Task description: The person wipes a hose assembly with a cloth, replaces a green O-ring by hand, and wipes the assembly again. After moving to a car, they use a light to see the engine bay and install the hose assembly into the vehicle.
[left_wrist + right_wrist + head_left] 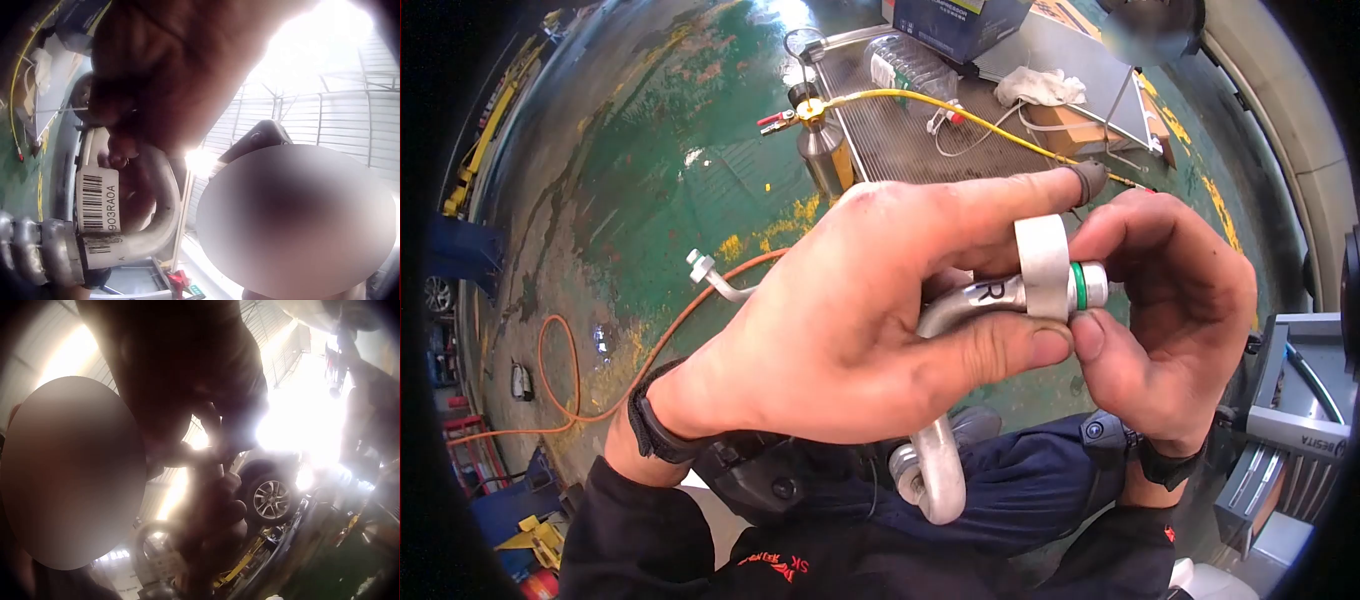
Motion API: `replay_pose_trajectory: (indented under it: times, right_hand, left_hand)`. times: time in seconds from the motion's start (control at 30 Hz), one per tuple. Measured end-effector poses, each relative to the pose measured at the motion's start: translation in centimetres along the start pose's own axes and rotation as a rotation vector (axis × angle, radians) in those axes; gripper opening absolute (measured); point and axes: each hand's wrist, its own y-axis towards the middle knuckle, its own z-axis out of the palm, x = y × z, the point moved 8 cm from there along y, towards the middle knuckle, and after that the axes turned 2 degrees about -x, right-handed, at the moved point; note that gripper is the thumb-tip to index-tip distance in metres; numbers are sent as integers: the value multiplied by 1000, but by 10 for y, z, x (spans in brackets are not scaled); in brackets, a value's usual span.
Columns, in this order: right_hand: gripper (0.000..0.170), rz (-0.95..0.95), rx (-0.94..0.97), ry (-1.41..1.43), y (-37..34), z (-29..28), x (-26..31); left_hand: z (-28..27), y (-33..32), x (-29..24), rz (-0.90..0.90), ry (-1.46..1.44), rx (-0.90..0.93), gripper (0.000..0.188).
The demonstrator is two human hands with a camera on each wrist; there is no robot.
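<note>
My left hand (850,310) grips a bent aluminium pipe (945,310), its thumb below and its index finger stretched out above. A flat metal flange (1043,265) sits near the pipe's end, beside a green O-ring (1081,286). My right hand (1185,320) has its thumb and index finger curled round that end, fingertips right at the O-ring. A curved length of the pipe hangs below my left hand, and another fitting (700,265) sticks out to its left. In the left wrist view the pipe bears a barcode label (99,200). The right wrist view is dark.
A metal canister (825,155) with a yellow hose (910,97) stands ahead, near a finned radiator panel (850,70) with a plastic bottle (908,68) on it. An orange hose (650,358) snakes across the floor at left. A grey cart (1300,390) stands at right.
</note>
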Motion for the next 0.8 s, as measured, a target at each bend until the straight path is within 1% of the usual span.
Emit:
replay_pose_trajectory:
  times: [0.03,0.13,0.17,0.23,0.37,0.43,0.57,0.63,0.67,0.73,0.8]
  right_hand:
    - [35,-38,-8,-53,-1,0,3]
    - [32,-47,-44,-101,-3,-1,6]
    - [32,-45,-43,-99,-3,0,6]
    - [31,25,-65,-50,-3,-2,3]
    - [32,8,-67,-10,-2,-3,3]
    - [33,42,-52,3,-2,-3,0]
    - [32,67,-73,31,-3,0,-3]
    - [33,115,-139,20,-3,-2,-6]
    - [33,115,-138,20,-3,-2,-5]
    - [33,177,-136,62,-2,-1,-9]
    - [33,161,-134,72,-1,-1,-10]
  left_hand:
    - [1,0,3,-53,-50,4,70]
    - [3,4,2,-15,-96,42,69]
    - [3,3,2,-18,-98,42,69]
    - [4,0,2,-32,-132,14,68]
    - [3,1,0,-31,-173,22,68]
    - [4,2,-1,-49,-186,45,67]
    - [4,1,3,-40,-186,11,67]
    - [3,1,3,-46,-135,-22,67]
    - [2,1,3,-46,-135,-23,67]
    - [3,2,0,-12,-116,-1,66]
    - [2,2,-1,2,-92,-1,66]
